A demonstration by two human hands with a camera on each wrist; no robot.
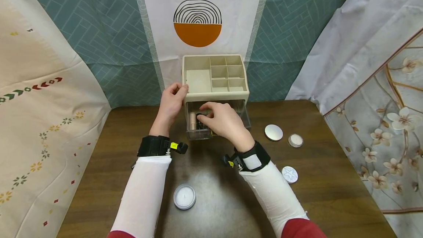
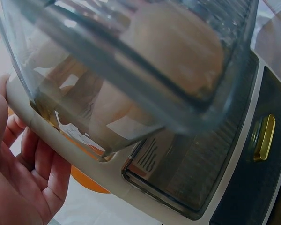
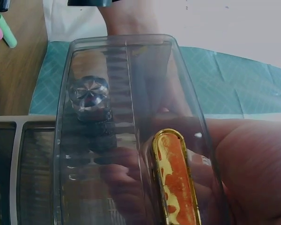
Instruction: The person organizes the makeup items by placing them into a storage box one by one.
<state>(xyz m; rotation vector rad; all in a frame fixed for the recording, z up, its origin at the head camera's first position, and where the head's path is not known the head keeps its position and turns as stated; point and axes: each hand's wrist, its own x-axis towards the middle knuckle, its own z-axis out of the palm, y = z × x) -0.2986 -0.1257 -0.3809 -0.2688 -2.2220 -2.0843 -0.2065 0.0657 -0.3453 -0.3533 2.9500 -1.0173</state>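
A cream desktop organizer (image 1: 214, 94) stands at the table's back, its clear drawer (image 1: 199, 135) pulled out. My left hand (image 1: 170, 102) holds the organizer's left front corner; in the left wrist view its fingers (image 2: 42, 164) curl beside the cream side. My right hand (image 1: 224, 120) reaches into the drawer from above, with a gap between thumb and index finger. Close to the thumb is a dark, black-capped item (image 1: 199, 116). Left of it lies a beige tube (image 1: 192, 121). Through the drawer wall, the right wrist view shows a faceted cap (image 3: 90, 93); fingertip contact is unclear.
A white round jar (image 1: 184, 196) stands in front of the left forearm. To the right are a silver disc (image 1: 273, 132), a small round jar (image 1: 295, 140) and a star-patterned round case (image 1: 289, 174). The drawer has a gold handle (image 3: 175, 178). Curtains surround the table.
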